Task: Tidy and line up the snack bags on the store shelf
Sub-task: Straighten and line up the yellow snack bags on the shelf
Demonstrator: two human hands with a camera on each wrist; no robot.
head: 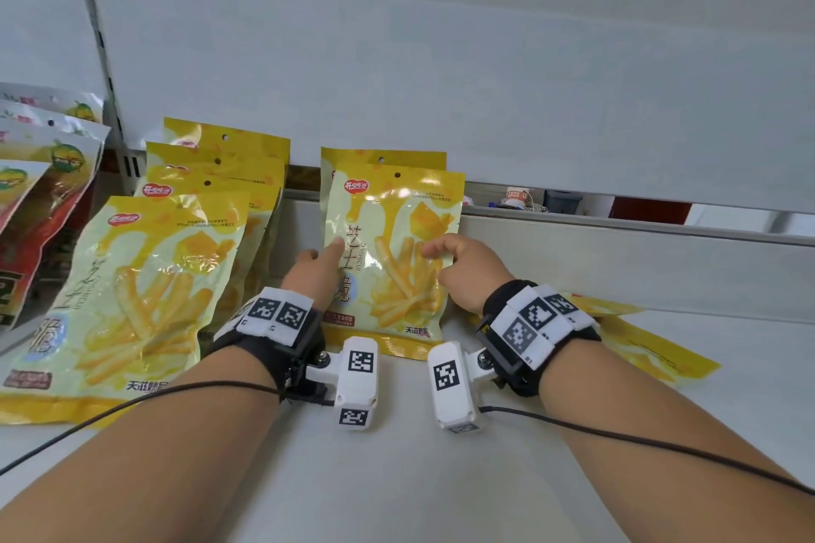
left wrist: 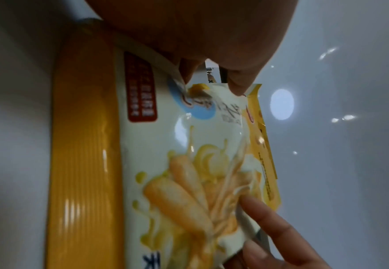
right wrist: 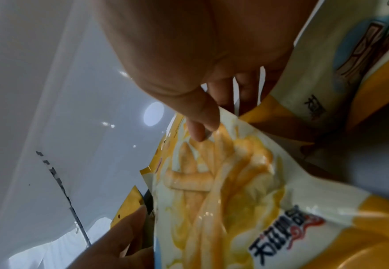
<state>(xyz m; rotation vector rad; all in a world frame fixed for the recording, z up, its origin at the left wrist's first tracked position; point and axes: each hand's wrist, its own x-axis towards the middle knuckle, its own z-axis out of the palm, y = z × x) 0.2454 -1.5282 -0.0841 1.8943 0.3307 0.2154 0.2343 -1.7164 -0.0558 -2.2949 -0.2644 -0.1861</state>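
Fingers [head: 434, 249] of both hands pinch front yellow bag [head: 390, 251]; more bags [head: 132, 291] stacked just left.

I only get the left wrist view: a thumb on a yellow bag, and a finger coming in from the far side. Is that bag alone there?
Observer: No. The head view shows a second bag standing right behind the front bag, its top poking above it.
Visitor: What is coming in from the far side?
Observer: The right hand. It pinches the front bag's right edge, while the left hand holds the left edge.
Visitor: Any more bags around?
Observer: A row of four like bags leans at the left, and a flat bag lies on the shelf past the right wrist.
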